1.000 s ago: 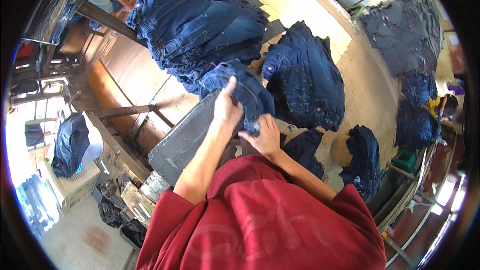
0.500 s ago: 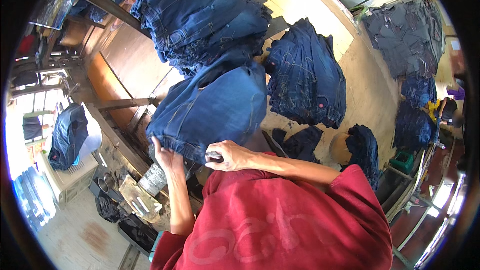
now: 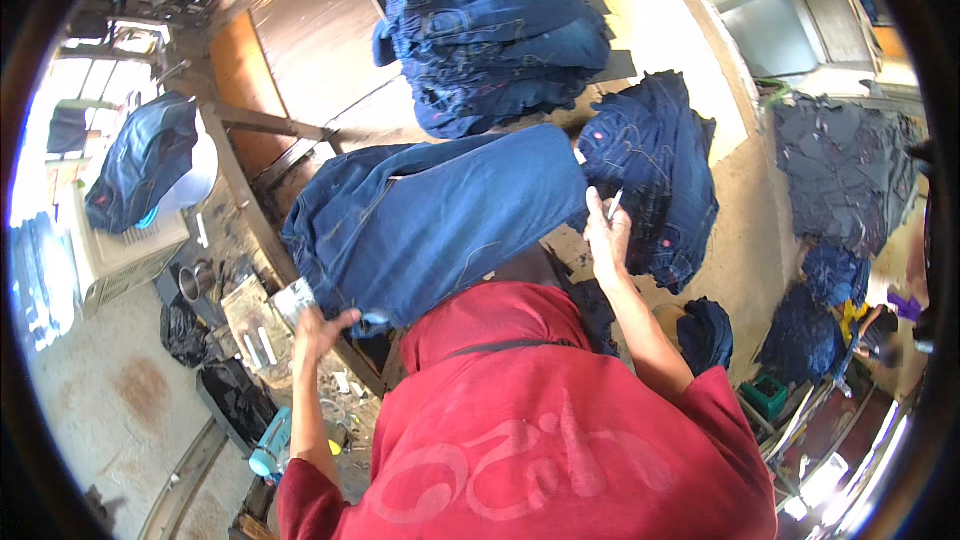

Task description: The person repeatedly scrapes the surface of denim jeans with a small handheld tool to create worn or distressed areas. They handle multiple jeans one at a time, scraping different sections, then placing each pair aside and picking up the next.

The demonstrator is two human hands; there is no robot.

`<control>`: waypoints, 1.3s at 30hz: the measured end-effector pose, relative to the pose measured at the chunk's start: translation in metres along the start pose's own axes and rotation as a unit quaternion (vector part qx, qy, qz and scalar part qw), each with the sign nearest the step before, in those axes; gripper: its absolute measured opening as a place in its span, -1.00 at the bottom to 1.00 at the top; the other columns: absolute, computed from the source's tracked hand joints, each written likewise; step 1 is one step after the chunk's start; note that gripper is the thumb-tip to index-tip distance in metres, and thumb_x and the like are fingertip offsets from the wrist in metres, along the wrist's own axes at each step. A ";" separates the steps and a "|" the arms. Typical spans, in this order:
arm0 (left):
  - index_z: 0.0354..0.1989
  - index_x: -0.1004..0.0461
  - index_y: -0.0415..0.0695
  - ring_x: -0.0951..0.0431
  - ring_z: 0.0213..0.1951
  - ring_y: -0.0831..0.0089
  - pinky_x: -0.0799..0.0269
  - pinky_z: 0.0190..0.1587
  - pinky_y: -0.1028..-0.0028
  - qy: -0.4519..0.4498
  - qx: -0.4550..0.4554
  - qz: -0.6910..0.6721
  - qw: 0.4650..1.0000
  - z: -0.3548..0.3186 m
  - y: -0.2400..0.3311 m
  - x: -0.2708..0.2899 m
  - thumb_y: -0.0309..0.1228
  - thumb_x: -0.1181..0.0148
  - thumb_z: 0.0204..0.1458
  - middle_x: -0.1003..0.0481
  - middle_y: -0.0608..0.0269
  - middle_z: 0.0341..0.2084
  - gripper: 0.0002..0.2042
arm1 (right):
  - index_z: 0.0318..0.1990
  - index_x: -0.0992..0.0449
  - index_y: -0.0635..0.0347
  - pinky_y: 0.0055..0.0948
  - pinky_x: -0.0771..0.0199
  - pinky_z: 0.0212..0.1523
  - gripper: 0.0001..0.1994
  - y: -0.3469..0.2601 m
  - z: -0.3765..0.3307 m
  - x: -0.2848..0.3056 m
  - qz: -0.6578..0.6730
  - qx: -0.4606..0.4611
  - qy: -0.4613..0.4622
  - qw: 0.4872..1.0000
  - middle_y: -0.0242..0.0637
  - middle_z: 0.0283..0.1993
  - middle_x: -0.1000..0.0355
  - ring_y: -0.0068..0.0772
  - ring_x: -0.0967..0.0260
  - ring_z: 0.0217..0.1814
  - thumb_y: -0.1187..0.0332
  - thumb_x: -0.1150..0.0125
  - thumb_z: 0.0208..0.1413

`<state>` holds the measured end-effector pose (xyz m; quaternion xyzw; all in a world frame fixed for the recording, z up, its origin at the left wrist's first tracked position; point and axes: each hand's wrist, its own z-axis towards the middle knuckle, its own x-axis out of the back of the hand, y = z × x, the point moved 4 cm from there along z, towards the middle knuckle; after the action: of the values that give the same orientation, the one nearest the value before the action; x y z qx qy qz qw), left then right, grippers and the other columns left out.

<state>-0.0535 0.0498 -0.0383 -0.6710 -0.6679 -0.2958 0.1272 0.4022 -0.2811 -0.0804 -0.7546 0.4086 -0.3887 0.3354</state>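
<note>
A pair of blue denim trousers (image 3: 450, 215) lies stretched sideways in front of me, one leg reaching to the right. At its lower left edge is my left hand (image 3: 318, 332), thumb spread away from the fingers and the palm partly hidden. My right hand (image 3: 608, 235) is closed around a small, slim, pale tool (image 3: 614, 204) whose tip sticks up; its exact kind is too small to make out. The fingertips of that hand meet the right end of the trouser leg.
Beyond the trousers rises a tall denim stack (image 3: 490, 30). To the right lies a smaller denim pile (image 3: 655, 180), with dark grey cloth pieces (image 3: 845, 175) farther off. A wooden beam (image 3: 245, 200) runs at the left, near a light blue bottle (image 3: 270, 443).
My right hand has moved right and up to the far end of the leg, and my left hand down. The trousers have turned and now lie more sideways. My view has shifted.
</note>
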 end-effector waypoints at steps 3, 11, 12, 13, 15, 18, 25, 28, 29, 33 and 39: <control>0.38 -0.36 -0.33 -0.70 0.10 -0.07 -0.63 0.16 0.16 0.376 -0.176 -0.032 0.909 -0.007 0.074 0.066 -0.19 -0.54 0.16 -0.65 -0.23 0.05 -0.27 | -0.26 -0.40 0.17 -0.40 -0.32 -0.34 -0.63 -0.015 -0.011 -0.022 -0.047 0.043 -0.072 0.995 -0.52 -0.48 -0.22 -0.55 -0.18 -0.45 0.08 -0.22 0.52; 0.40 -0.48 -0.31 -0.18 0.57 -0.20 -0.09 0.59 0.02 -0.116 -0.298 0.071 0.945 0.140 0.298 -0.030 0.57 -0.02 0.14 -0.32 -0.35 0.47 0.08 | 0.03 -0.48 0.21 -0.28 -0.61 -0.27 -0.83 -0.060 -0.089 -0.120 -0.080 0.217 -0.267 0.936 -0.17 -0.28 -0.67 -0.30 -0.66 -0.32 0.29 -0.20 0.51; 0.23 -0.58 -0.34 -0.34 0.46 -0.22 -0.23 0.50 0.01 -0.146 -0.267 0.086 0.949 0.152 0.294 -0.041 0.57 0.02 0.17 -0.44 -0.40 0.32 0.03 | 0.02 -0.49 0.20 -0.25 -0.65 -0.23 -0.85 -0.060 -0.098 -0.128 -0.091 0.207 -0.301 0.927 -0.16 -0.24 -0.69 -0.24 -0.72 -0.25 0.32 -0.19 0.51; 0.06 -0.69 -0.36 -0.49 0.36 -0.24 -0.37 0.41 0.01 -0.186 -0.223 0.120 0.950 0.164 0.286 -0.049 0.56 0.05 0.19 -0.56 -0.44 0.18 0.01 | 0.00 -0.51 0.20 -0.23 -0.66 -0.24 -0.87 -0.062 -0.105 -0.141 -0.042 0.224 -0.292 0.929 -0.13 -0.23 -0.69 -0.16 -0.73 -0.24 0.37 -0.25 0.46; -0.19 -0.72 -0.37 -0.63 0.10 -0.26 -0.50 0.20 -0.01 -0.160 -0.284 0.134 0.936 0.181 0.276 -0.050 0.51 0.09 0.26 -0.63 -0.42 -0.08 -0.04 | -0.03 -0.54 0.24 -0.32 -0.65 -0.26 -0.88 -0.063 -0.115 -0.155 -0.111 0.269 -0.242 0.926 -0.14 -0.23 -0.71 -0.31 -0.71 -0.28 0.40 -0.29 0.43; -0.52 -0.67 -0.35 -0.72 -0.32 -0.22 -0.61 -0.14 0.00 -0.013 -0.405 0.104 0.909 0.200 0.270 -0.037 0.36 0.01 0.35 -0.62 -0.32 -0.49 -0.14 | 0.00 -0.60 0.26 -0.30 -0.67 -0.31 -0.82 -0.063 -0.123 -0.173 -0.181 0.321 -0.165 0.915 -0.12 -0.26 -0.69 -0.15 -0.70 -0.33 0.49 -0.40 0.29; -0.27 -0.61 -0.14 -0.70 -0.51 -0.10 -0.63 -0.39 -0.01 0.142 -0.472 0.111 0.863 0.230 0.276 -0.040 0.13 -0.25 0.32 -0.62 -0.10 -0.61 -0.51 | -0.14 -0.70 0.12 -0.37 -0.54 -0.48 -0.90 -0.065 -0.119 -0.215 -0.326 0.470 -0.103 0.814 -0.38 -0.52 -0.54 -0.38 -0.49 -0.56 0.42 -0.41 0.21; -0.08 -0.57 -0.06 -0.68 -0.53 -0.14 -0.61 -0.36 -0.03 0.154 -0.456 0.042 0.876 0.231 0.272 -0.043 0.02 -0.21 0.38 -0.57 -0.11 -0.67 -0.64 | -0.17 -0.68 0.07 -0.35 -0.54 -0.49 -0.90 -0.065 -0.115 -0.232 -0.354 0.451 -0.103 0.813 -0.42 -0.54 -0.54 -0.39 -0.48 -0.57 0.41 -0.42 0.18; -0.06 -0.55 -0.04 -0.68 -0.54 -0.13 -0.61 -0.39 -0.02 0.173 -0.456 0.043 0.872 0.230 0.271 -0.043 0.01 -0.21 0.38 -0.58 -0.09 -0.67 -0.66 | -0.17 -0.67 0.06 -0.34 -0.53 -0.49 -0.90 -0.066 -0.113 -0.239 -0.355 0.454 -0.098 0.811 -0.44 -0.54 -0.54 -0.40 -0.48 -0.58 0.41 -0.42 0.17; -0.02 -0.52 0.03 -0.66 -0.59 -0.10 -0.58 -0.46 -0.01 0.203 -0.466 0.042 0.860 0.229 0.270 -0.044 -0.06 -0.21 0.39 -0.58 -0.05 -0.68 -0.73 | -0.15 -0.68 0.04 -0.32 -0.55 -0.49 -0.88 -0.061 -0.100 -0.265 -0.433 0.418 -0.121 0.789 -0.44 -0.57 -0.54 -0.36 -0.50 -0.58 0.37 -0.40 0.16; -0.01 -0.50 0.04 -0.62 -0.66 -0.03 -0.53 -0.57 0.02 0.227 -0.491 0.015 0.841 0.233 0.268 -0.047 -0.15 -0.23 0.38 -0.54 -0.02 -0.72 -0.80 | -0.10 -0.70 0.05 -0.34 -0.52 -0.50 -0.83 -0.057 -0.129 -0.221 -0.413 0.413 -0.151 0.797 -0.38 -0.50 -0.59 -0.35 -0.50 -0.57 0.42 -0.46 0.16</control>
<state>0.2626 0.1228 -0.1900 -0.5697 -0.3775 -0.7270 -0.0670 0.2307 -0.0862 -0.0414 -0.6903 -0.1976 -0.5037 0.4803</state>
